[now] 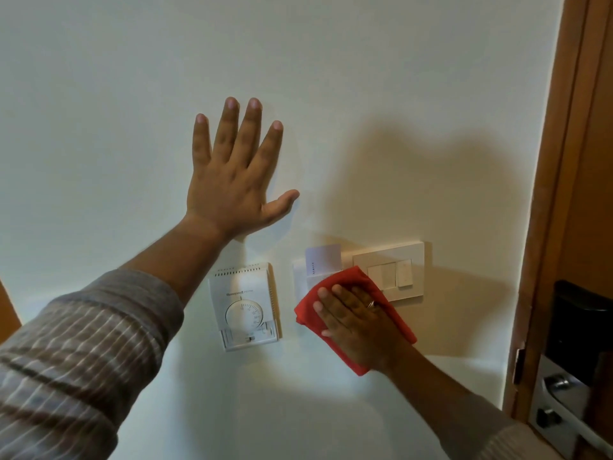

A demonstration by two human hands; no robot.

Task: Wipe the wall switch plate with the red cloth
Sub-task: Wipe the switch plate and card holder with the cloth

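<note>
Fingers [331,298] of the right hand [356,322] are laid flat and slightly spread over the red cloth [345,280], which is pressed against the wall [365,94] rather than gripped. The cloth is seen to cover the lower part of the card holder [323,260] and to overlap the lower-left corner of the wall switch plate [403,252]; most of the plate, with its rocker switches [389,272], is left uncovered. Wiping is judged to be under way but only partly done: the plate's upper and right portions appear yet to be passed over, though no dirt or sheen can be made out either way. Left of the cloth, a thermostat [245,307] is mounted, untouched. Farther up, the left hand [232,184] is braced open on bare wall, fingers splayed wide, nothing held.
</note>
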